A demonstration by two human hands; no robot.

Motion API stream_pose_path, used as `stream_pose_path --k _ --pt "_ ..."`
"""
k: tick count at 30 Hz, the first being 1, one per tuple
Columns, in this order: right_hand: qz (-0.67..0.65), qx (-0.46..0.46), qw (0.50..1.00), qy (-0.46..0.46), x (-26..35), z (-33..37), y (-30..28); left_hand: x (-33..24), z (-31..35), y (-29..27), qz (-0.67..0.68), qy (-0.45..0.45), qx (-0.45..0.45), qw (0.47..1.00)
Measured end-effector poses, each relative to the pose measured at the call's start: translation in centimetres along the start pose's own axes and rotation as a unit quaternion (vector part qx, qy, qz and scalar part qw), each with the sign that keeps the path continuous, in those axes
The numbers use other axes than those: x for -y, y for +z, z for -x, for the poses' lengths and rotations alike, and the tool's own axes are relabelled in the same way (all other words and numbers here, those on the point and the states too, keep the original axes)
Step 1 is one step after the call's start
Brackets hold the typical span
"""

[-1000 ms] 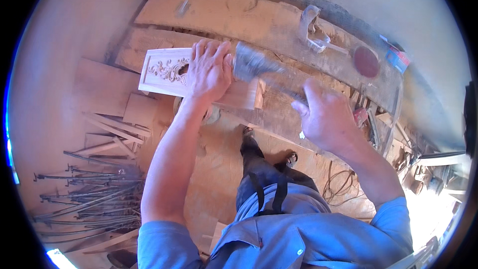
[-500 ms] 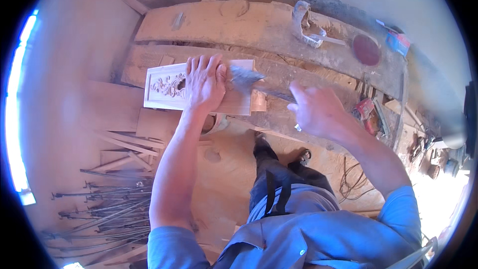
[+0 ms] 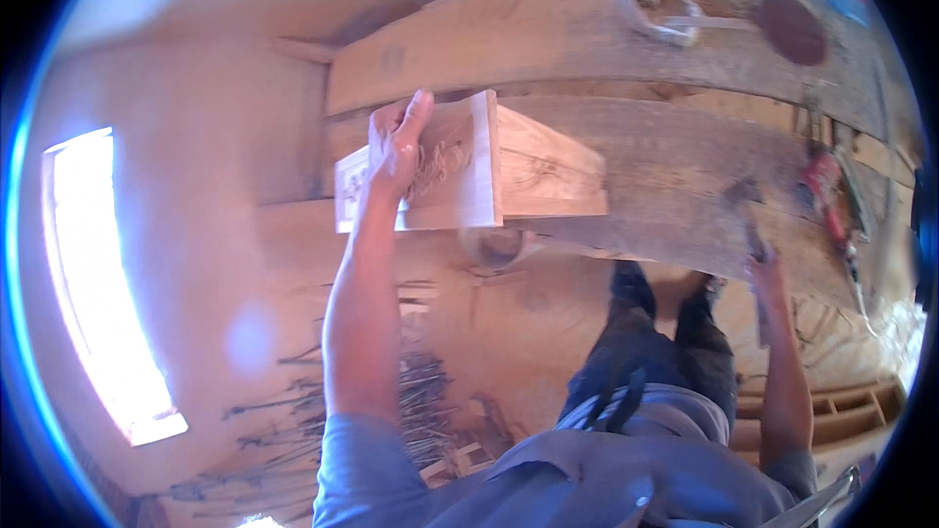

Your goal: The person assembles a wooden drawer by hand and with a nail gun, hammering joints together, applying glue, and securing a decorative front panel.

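Observation:
A pale wooden drawer [image 3: 548, 171] with a carved front panel rests tilted on the plank bench [image 3: 665, 156]. The panel faces left and toward me, and its plain side and box show at the right. My left hand [image 3: 393, 149] is closed on the panel around its middle, thumb pointing up, partly covering the carving. Lower at the right, near the bench's front edge, my right hand [image 3: 770, 279] is wrapped round the handle of what looks like a hammer [image 3: 748, 205]. Its dark head points away from me and is blurred.
On the bench's far side are a white cut-open container [image 3: 675, 34] and a dark red disc [image 3: 792, 29]. A red power tool [image 3: 827, 191] with a cord lies at the right. Metal clamps [image 3: 421, 401] are piled on the floor, left of my legs.
The drawer has turned so that its side shows, with my left hand still on its front. My right hand has drawn the hammer away to the right and toward me. The view has shifted.

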State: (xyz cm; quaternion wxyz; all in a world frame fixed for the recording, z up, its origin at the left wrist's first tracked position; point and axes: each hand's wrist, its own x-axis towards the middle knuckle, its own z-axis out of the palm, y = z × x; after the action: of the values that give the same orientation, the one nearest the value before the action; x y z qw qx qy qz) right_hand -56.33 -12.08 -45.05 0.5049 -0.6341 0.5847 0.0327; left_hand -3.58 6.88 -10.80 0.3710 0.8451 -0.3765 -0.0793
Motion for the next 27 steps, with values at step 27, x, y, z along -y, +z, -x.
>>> stream_pose_path --k 27 --pt "0.368 -0.152 0.917 0.002 -4.9 -2.5 1.0 19.7 -3.3 -18.7 0.081 -0.059 -0.019 0.995"
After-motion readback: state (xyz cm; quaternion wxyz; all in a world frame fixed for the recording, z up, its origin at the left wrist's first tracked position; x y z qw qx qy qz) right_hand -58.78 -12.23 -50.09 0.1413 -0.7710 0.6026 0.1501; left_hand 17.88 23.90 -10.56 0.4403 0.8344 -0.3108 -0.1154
